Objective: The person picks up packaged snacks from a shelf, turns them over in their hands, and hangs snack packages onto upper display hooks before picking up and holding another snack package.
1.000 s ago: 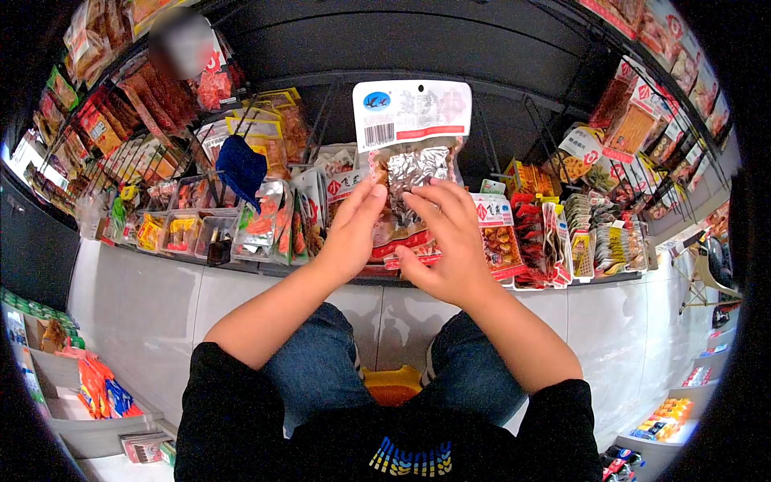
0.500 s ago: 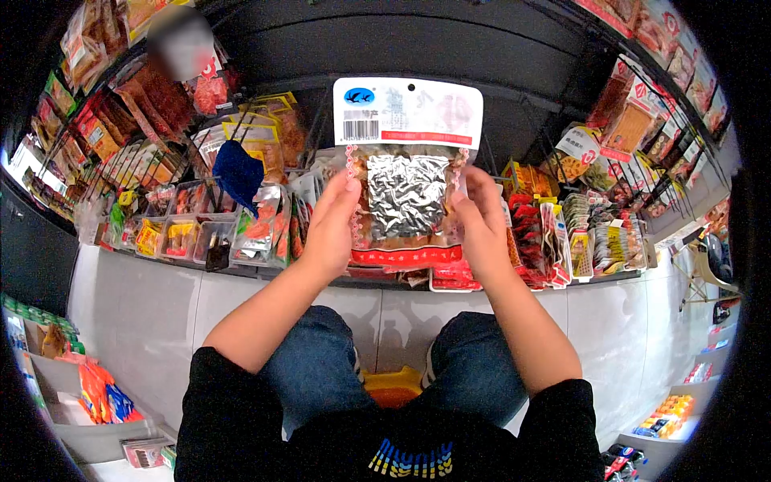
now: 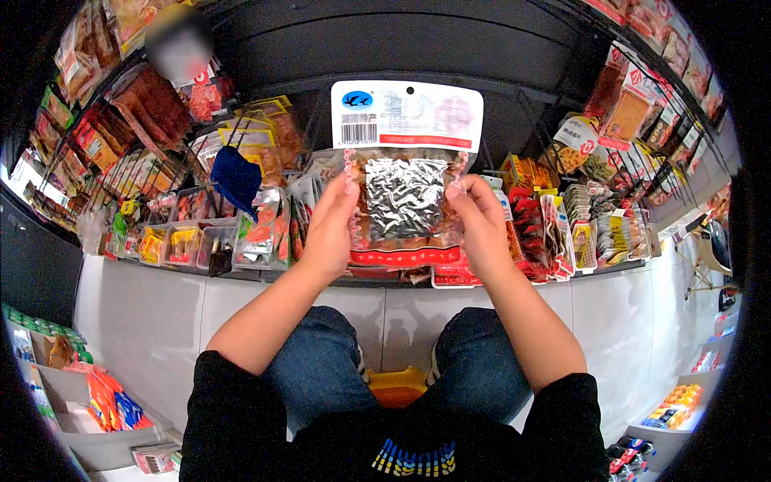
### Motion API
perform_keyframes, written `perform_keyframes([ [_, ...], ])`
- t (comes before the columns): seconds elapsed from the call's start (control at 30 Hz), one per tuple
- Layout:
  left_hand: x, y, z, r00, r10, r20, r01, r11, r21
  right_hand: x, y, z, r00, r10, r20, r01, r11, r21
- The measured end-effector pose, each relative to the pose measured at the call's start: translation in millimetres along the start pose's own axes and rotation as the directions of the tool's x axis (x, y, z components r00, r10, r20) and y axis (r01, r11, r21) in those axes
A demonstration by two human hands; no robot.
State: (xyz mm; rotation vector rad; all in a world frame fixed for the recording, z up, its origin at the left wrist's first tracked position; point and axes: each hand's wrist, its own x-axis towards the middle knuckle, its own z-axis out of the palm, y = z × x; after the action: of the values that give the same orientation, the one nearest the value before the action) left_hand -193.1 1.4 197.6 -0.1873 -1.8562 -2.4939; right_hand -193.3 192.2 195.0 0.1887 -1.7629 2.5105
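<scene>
Upright before me is a snack packet (image 3: 406, 197) with a white top, a barcode, a wrinkled silver inner pouch and a red strip along its bottom. My left hand (image 3: 331, 225) grips the packet's left edge, thumb on the near face. On the opposite edge, my right hand (image 3: 480, 221) holds it with the thumb near the silver pouch. The fingers behind the packet are partly hidden. Beyond both hands, packed snacks fill the low shelf.
Clear bins (image 3: 183, 241) of packets line the shelf at left, and a white basket (image 3: 584, 245) stands at right. Hanging packs (image 3: 626, 112) cover wire racks. A blue cloth-like item (image 3: 235, 181) hangs at left. Below lies grey tiled floor (image 3: 152, 321); a yellow stool (image 3: 397, 386) shows between my knees.
Both hands still hold the packet at nearly the same place. The right fingers have shifted slightly against its edge, and the view has moved a little.
</scene>
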Motion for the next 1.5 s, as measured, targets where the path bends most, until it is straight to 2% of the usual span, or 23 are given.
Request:
perform_keyframes([
  [0.2,2,-6,-1,0.999,0.031,-0.011,-0.032,0.998,-0.051,-1,-2,0,0.999,-0.026,-0.021,0.025,0.999,-0.024],
  [0.27,2,-4,1,0.999,0.032,-0.018,-0.034,0.994,-0.101,1,2,-1,0.995,-0.097,-0.023,0.096,0.993,-0.064],
  [0.47,2,-1,1,0.997,-0.042,-0.061,0.04,0.999,-0.036,1,3,-3,0.986,-0.167,-0.01,0.165,0.98,-0.11],
  [0.6,1,-1,6,0.993,-0.028,-0.117,0.024,0.999,-0.038,-1,2,-1,0.987,-0.159,-0.025,0.155,0.981,-0.12],
  [0.67,-1,2,5,0.999,-0.027,-0.04,0.026,0.999,-0.026,0,4,-2,0.985,-0.174,-0.012,0.171,0.978,-0.123],
  [0.8,-1,5,6,0.998,-0.05,-0.033,0.051,0.999,0.011,-1,3,-1,0.986,-0.168,-0.011,0.166,0.981,-0.104],
  [0.87,2,0,1,1.0,0.0,0.012,0.0,1.0,-0.004,-2,3,-2,0.987,-0.158,-0.004,0.157,0.982,-0.107],
  [0.97,-4,8,7,0.998,-0.053,-0.033,0.054,0.998,0.02,-1,4,0,0.984,-0.175,-0.018,0.172,0.979,-0.109],
  [1.07,2,-3,0,1.0,0.025,0.012,-0.025,1.0,-0.019,-2,2,1,0.99,-0.135,-0.029,0.134,0.99,-0.052],
  [1.17,3,-6,-2,1.0,0.012,0.01,-0.012,1.0,-0.026,-2,2,-2,0.996,-0.079,-0.028,0.077,0.995,-0.071],
  [1.3,0,-2,1,1.0,-0.018,-0.005,0.018,1.0,-0.023,-2,4,-2,0.996,-0.087,-0.03,0.085,0.996,-0.04],
  [1.37,-1,-2,0,1.0,-0.006,-0.024,0.008,0.998,0.069,-3,1,0,0.997,-0.061,-0.044,0.06,0.998,-0.022],
  [1.5,0,-6,1,0.998,0.0,-0.061,0.003,0.999,0.053,0,6,-2,0.997,-0.06,-0.042,0.059,0.998,-0.011],
])
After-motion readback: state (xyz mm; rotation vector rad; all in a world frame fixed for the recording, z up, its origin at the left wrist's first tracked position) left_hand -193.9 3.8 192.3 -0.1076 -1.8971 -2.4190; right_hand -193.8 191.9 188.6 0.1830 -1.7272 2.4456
